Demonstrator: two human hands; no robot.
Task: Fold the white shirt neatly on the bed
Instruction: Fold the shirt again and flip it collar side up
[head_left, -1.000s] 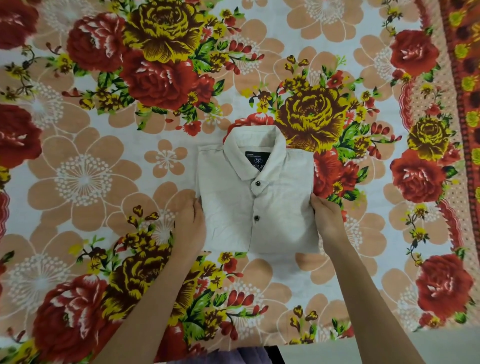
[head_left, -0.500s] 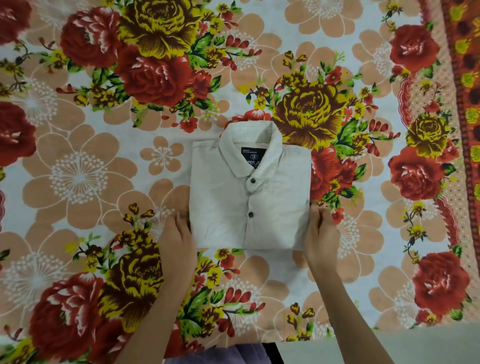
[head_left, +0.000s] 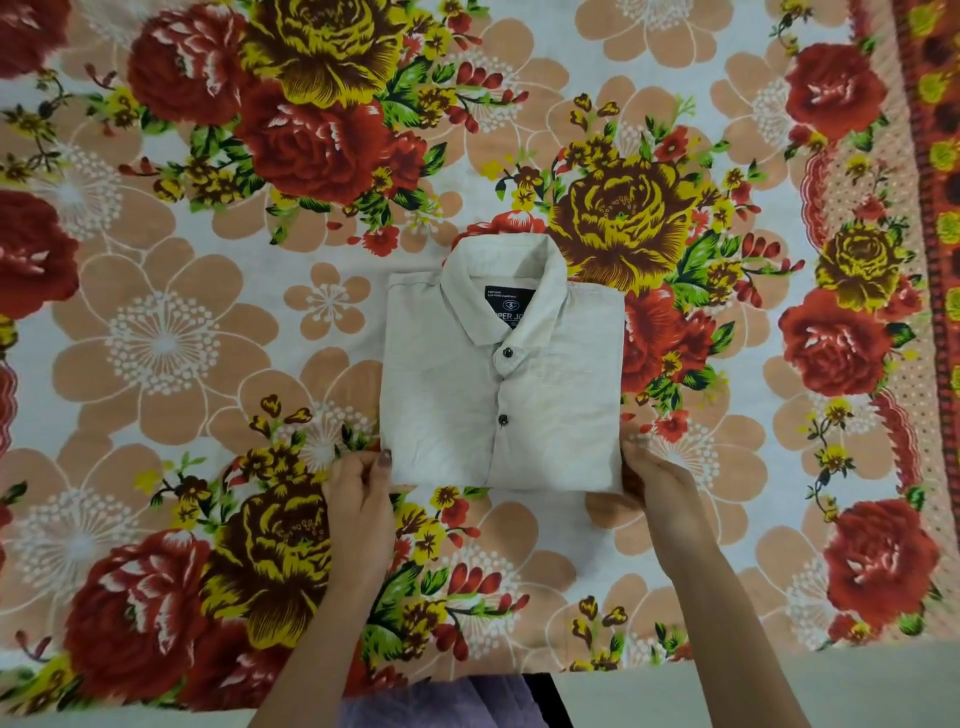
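Your left hand (head_left: 358, 488) and right hand (head_left: 655, 483) have slid down and now pinch the lower corners of the white shirt (head_left: 498, 384), folded on the bed (head_left: 156, 343); tug both evenly to keep its edge straight.

Both forearms reach toward the white shirt (head_left: 498, 395). The left hand (head_left: 358, 499) pinches its near left corner, thumb on top; the right hand (head_left: 657, 488) grips its near right corner.
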